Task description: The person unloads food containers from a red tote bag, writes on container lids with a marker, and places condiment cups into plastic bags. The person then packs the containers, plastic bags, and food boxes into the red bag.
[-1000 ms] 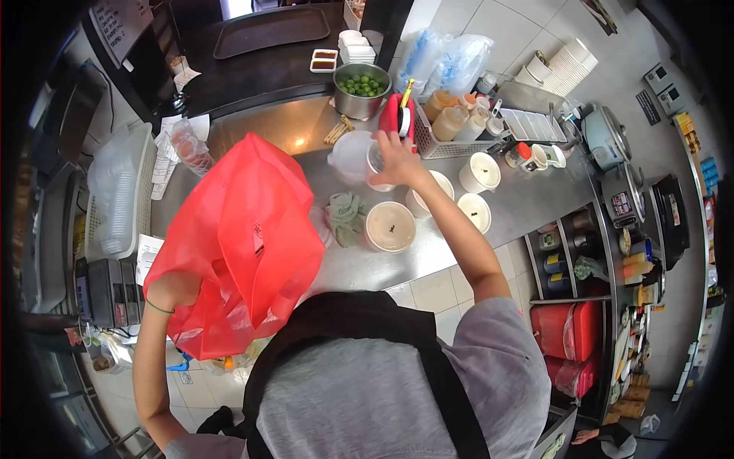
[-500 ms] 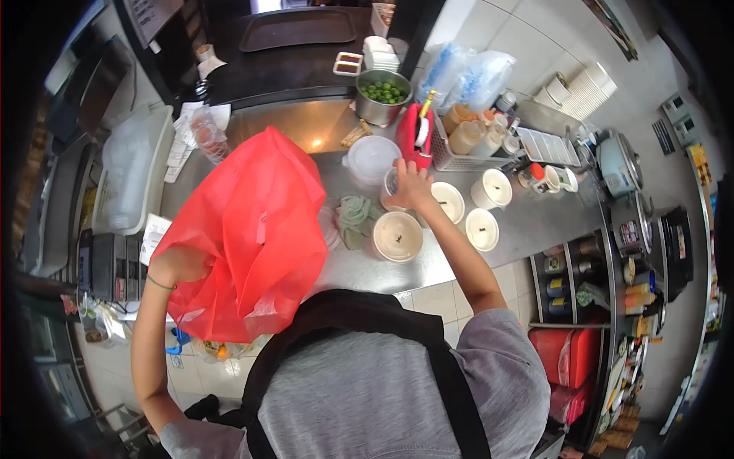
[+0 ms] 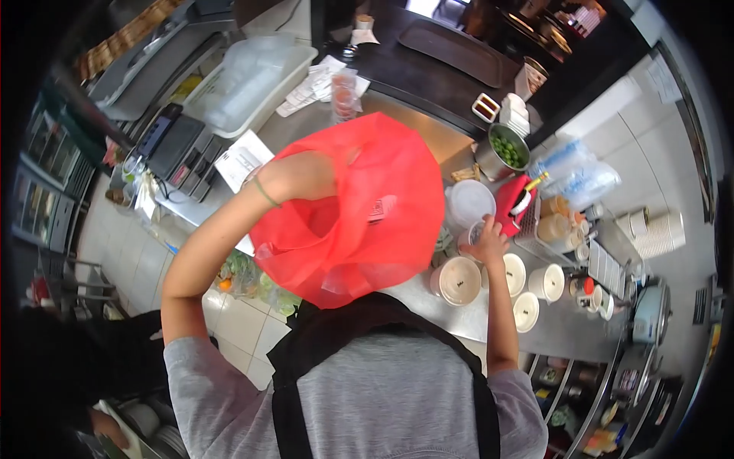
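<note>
A red bag (image 3: 382, 206), its mouth turned toward the left, takes up the middle of the view above the counter. My left hand (image 3: 302, 174) reaches into that mouth; its fingertips are hidden by the bag. My right hand (image 3: 487, 243) is closed around a small clear plastic container (image 3: 468, 243). Close to it are a large round tub with a translucent lid (image 3: 470, 203) and a lidded paper bowl (image 3: 459, 281). More lidded white bowls (image 3: 547, 282) stand to the right of my right forearm. A greenish cloth (image 3: 443, 243) shows partly behind the bag.
A red tape dispenser (image 3: 511, 203), a pot of green limes (image 3: 505, 149) and a basket of sauce bottles (image 3: 554, 229) line the counter's back. A plastic tub (image 3: 252, 92) and stacked clear cups (image 3: 344, 96) are at left. A co-worker's hand (image 3: 109, 428) is near plates, lower left.
The view has swung left, so the counter appears shifted right. My left hand and the red bag have risen, with the hand deeper in the bag's mouth. My right hand stays at the clear container.
</note>
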`<state>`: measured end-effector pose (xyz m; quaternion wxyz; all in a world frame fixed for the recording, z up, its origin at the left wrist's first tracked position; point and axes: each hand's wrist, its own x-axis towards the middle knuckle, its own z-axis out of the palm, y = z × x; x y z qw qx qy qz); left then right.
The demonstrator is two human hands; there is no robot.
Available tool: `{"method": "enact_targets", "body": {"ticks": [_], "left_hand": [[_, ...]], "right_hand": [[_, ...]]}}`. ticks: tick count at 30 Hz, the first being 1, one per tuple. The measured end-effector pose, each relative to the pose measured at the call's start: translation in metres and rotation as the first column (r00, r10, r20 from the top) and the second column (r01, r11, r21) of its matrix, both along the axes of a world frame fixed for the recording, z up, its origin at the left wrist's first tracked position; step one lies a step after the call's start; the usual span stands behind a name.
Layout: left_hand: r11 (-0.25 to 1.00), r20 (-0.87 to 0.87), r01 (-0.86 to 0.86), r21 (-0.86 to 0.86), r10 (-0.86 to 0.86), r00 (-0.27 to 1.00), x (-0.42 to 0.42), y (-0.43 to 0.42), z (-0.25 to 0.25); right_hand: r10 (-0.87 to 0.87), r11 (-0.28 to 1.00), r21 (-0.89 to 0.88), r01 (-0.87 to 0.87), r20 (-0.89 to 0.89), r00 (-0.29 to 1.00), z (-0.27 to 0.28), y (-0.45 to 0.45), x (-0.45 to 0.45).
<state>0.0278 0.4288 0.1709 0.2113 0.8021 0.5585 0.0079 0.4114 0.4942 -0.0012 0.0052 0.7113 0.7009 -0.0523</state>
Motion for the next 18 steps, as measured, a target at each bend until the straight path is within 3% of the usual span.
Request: {"method": "enact_targets", "body": {"ticks": [1, 5, 6, 7, 8, 9, 11, 12, 14, 15, 17, 18], "left_hand": [[1.000, 0.032, -0.016, -0.007, 0.016, 0.999, 0.004, 0.000, 0.002], [0.946, 0.425, -0.125, 0.299, -0.015, 0.905, 0.017, 0.022, -0.041], [0.944, 0.438, -0.148, 0.295, 0.003, 0.899, 0.025, 0.018, -0.029], [0.984, 0.692, -0.179, 0.006, 0.125, 0.711, 0.033, 0.013, -0.016], [0.955, 0.838, -0.110, -0.275, 0.294, 0.459, 0.041, 0.011, -0.008], [0.952, 0.842, -0.117, -0.282, 0.305, 0.446, 0.046, 0.020, -0.014], [0.884, 0.836, 0.129, -0.450, 0.365, 0.410, 0.052, 0.039, -0.027], [0.882, 0.836, 0.127, -0.454, 0.372, 0.403, 0.057, 0.041, -0.031], [0.900, 0.926, 0.217, -0.377, 0.360, 0.115, 0.063, 0.040, -0.038], [0.898, 0.924, 0.218, -0.381, 0.364, 0.114, 0.063, 0.030, -0.026], [0.893, 0.862, 0.048, -0.446, 0.415, 0.292, 0.059, 0.006, 0.014], [0.891, 0.861, 0.056, -0.450, 0.417, 0.292, 0.063, 0.015, -0.001]], "right_hand": [[-0.004, 1.000, -0.007, 0.005, 0.023, 1.000, 0.000, -0.001, -0.001], [0.024, 1.000, -0.001, -0.024, 0.024, 0.999, 0.001, -0.007, -0.006], [0.043, 0.999, -0.004, -0.043, 0.039, 0.998, -0.001, -0.007, -0.006], [0.037, 0.999, -0.015, -0.036, 0.033, 0.999, -0.004, -0.007, -0.006], [0.028, 0.999, -0.028, -0.027, 0.026, 0.999, -0.006, -0.007, -0.007], [0.039, 0.999, -0.035, -0.037, 0.038, 0.999, -0.006, -0.007, -0.009], [0.044, 0.998, -0.044, -0.042, 0.051, 0.998, -0.004, -0.007, -0.012], [0.050, 0.998, -0.049, -0.047, 0.057, 0.997, -0.002, -0.008, -0.014], [0.090, 0.996, -0.020, -0.089, 0.045, 0.995, 0.001, -0.009, -0.018], [0.090, 0.996, -0.025, -0.089, 0.047, 0.995, 0.000, -0.009, -0.019], [0.151, 0.988, -0.049, -0.149, 0.035, 0.988, 0.000, -0.006, -0.019], [0.144, 0.988, -0.054, -0.142, 0.038, 0.989, -0.004, -0.002, -0.014]]}}
